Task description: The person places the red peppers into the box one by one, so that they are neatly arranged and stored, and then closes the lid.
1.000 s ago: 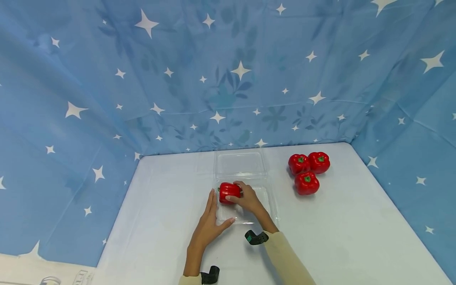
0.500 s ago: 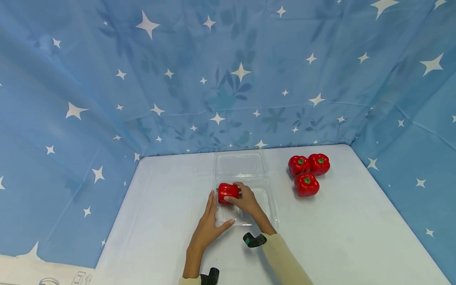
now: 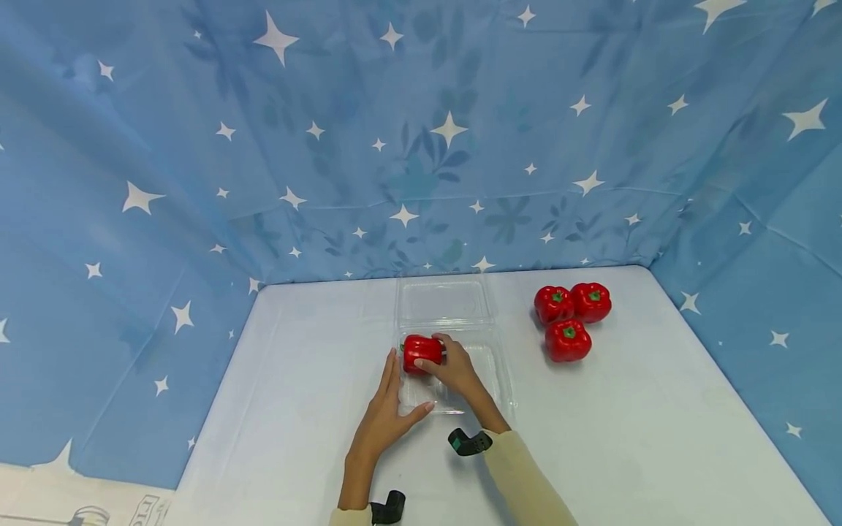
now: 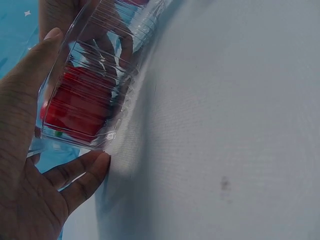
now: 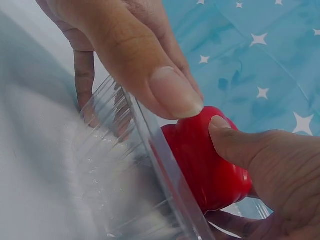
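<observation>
My right hand (image 3: 460,372) grips a red bell pepper (image 3: 419,349) lying on its side in the left back part of a clear plastic clamshell box (image 3: 485,365). Its thumb is on the pepper's near side in the right wrist view, where the pepper (image 5: 205,160) shows above the box rim. My left hand (image 3: 380,424) rests against the box's left front corner. Its straight fingers lie along the left side, and the thumb reaches the front edge. Through the ribbed wall in the left wrist view, the pepper (image 4: 82,102) appears with the right hand's fingers behind it.
Behind the box its hinged lid (image 3: 442,301) lies folded back on the white table (image 3: 309,380). Several more red bell peppers (image 3: 568,340) stand grouped at the back right. Blue star-patterned cloth (image 3: 408,146) hangs behind the table and along its sides.
The right hand has shifted the bell pepper slightly left inside the box, nearer the left wall. The left hand stays in place at the corner.
</observation>
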{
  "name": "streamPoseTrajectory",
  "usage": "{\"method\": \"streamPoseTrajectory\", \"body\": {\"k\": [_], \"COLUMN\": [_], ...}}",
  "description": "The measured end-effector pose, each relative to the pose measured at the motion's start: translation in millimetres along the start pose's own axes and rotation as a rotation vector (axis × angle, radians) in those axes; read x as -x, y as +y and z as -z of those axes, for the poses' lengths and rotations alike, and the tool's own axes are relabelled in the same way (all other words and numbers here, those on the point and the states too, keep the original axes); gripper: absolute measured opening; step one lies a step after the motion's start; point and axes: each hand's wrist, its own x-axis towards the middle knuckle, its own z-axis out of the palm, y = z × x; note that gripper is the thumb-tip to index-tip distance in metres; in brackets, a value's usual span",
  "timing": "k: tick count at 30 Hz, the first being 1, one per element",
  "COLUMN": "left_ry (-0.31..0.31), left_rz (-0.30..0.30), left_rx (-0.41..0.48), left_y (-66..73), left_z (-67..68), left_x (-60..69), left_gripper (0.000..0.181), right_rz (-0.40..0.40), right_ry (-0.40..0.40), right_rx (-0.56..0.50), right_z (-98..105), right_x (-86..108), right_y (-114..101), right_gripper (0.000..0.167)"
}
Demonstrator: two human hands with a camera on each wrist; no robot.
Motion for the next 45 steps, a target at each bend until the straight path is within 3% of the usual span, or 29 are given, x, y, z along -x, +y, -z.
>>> {"method": "streamPoseTrajectory", "body": {"k": [11,21,33,45], "left_ry": [0.006,0.013,0.016,0.007], "left_rz": [-0.025,-0.039,-0.026,-0.008], "left_rx": [0.002,0.008,-0.001,-0.018], "left_y": [0.1,2.5,4.4,-0.1], "left_z": [-1.3,-4.5,-7.9,-1.4], "left_x": [-1.9,-0.6,-1.0,-0.5], "left_gripper": [0.11,0.109,0.109,0.11], "right_rz": [-0.016,-0.002,-0.01,0.004], "right_ry": [-0.02,0.009,0.026,-0.006], "right_rx": [-0.042,-0.048,-0.038,-0.062], "right_z": [4.6,5.5,5.6,4.8], "right_x": [1.7,4.0,3.5,4.0], "right_y": [-0.4,5.9,9.5,8.2], "right_gripper": [0.077,0.072,0.073,0.074]}}
